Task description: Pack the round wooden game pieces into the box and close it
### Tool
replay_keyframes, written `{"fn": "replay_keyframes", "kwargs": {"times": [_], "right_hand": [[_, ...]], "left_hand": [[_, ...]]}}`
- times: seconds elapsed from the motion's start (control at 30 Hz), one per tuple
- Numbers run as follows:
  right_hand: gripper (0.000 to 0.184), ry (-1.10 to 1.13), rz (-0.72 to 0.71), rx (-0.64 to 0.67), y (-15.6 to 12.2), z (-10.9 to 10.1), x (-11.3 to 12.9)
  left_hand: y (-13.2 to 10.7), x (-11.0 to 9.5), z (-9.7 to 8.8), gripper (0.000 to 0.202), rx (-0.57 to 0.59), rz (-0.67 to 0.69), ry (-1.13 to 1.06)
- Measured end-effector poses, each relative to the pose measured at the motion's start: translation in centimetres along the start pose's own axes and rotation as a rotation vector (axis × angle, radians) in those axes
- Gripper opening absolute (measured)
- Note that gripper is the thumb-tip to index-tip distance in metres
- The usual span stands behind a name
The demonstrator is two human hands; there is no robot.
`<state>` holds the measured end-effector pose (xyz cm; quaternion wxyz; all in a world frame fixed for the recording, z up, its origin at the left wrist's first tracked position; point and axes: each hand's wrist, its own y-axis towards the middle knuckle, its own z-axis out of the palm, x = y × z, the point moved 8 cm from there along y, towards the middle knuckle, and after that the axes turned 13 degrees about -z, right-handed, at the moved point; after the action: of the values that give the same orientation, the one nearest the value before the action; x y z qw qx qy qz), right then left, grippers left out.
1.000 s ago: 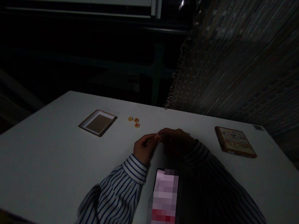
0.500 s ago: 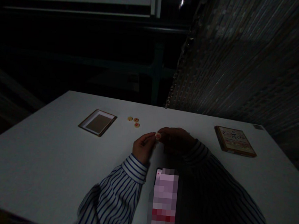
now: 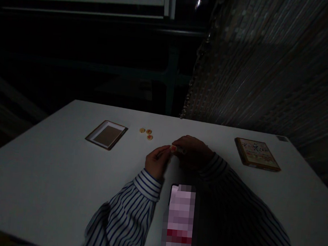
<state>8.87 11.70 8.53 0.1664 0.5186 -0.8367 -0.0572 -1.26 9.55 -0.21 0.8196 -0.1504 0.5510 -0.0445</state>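
Observation:
Near the middle of the table, my left hand (image 3: pixel 157 161) pinches a small pale Chinese chess piece (image 3: pixel 173 148) with a red character on it. My right hand (image 3: pixel 193 150) meets it from the right, its thumb and fingertips closed on the same piece. A pale edge beneath the right fingers may be another piece; I cannot make it out. Up and left of the hands, three round Chinese chess pieces (image 3: pixel 149 137) lie close together on the white table (image 3: pixel 61 183), with red marks showing on two of them.
An open shallow box (image 3: pixel 110 147) with a brown inside lies left of the loose pieces. On the right rests a flat printed box (image 3: pixel 257 154). A lit phone (image 3: pixel 174 191), mostly pixelated, is between my forearms. A bead curtain (image 3: pixel 257 70) hangs beyond the right side.
My right fingers have lifted and shifted slightly, uncovering more of the chess piece and the pale edge beneath them. The left hand, loose pieces and boxes stay put.

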Motion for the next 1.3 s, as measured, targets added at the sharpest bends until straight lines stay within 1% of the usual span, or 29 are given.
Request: {"fn": "replay_keyframes", "kwargs": {"times": [0.07,0.2,0.3,0.4,0.57,0.63,0.77,0.87,0.97,1.13,1.3], "right_hand": [[0.035,-0.015,0.015,-0.031,-0.3,-0.5,-0.6],[0.031,-0.095,0.096,-0.107,-1.4,-2.6,-2.3],[0.034,-0.148,0.16,-0.125,-2.4,-3.9,-3.3],[0.034,-0.189,0.227,-0.124,-3.1,-4.4,-4.1],[0.035,-0.205,0.283,-0.05,-3.4,-3.4,-5.0],[0.036,-0.203,0.302,0.023,-3.4,-2.6,-5.4],[0.036,-0.205,0.314,0.223,-3.3,-0.5,-5.9],[0.033,-0.216,0.327,0.311,-3.1,0.6,-6.0],[0.032,-0.222,0.344,0.389,-3.1,1.5,-6.0],[0.032,-0.241,0.304,0.388,-2.9,2.0,-5.4],[0.034,-0.254,0.317,0.418,-2.9,2.3,-5.4]], "left_hand": [[0.0,0.1,-0.1,0.035,-0.016,-0.01,0.004],[-0.1,0.0,-0.3,0.035,-0.06,-0.008,0.027],[-0.1,-0.3,-0.4,0.034,-0.083,0.025,0.062],[-0.2,-0.5,-0.5,0.03,-0.107,0.052,0.118],[-0.1,-0.4,-0.8,0.028,-0.128,0.081,0.153],[0.0,-0.3,-0.8,0.03,-0.118,0.075,0.143],[-0.1,-0.6,-0.8,0.03,-0.128,0.086,0.143],[-0.2,-0.9,-0.8,0.03,-0.144,0.088,0.148],[0.0,-0.4,-0.8,0.03,-0.124,0.071,0.146],[0.4,0.3,-1.2,0.03,-0.112,0.073,0.154],[0.2,-0.3,-1.0,0.029,-0.117,0.084,0.186]]}}
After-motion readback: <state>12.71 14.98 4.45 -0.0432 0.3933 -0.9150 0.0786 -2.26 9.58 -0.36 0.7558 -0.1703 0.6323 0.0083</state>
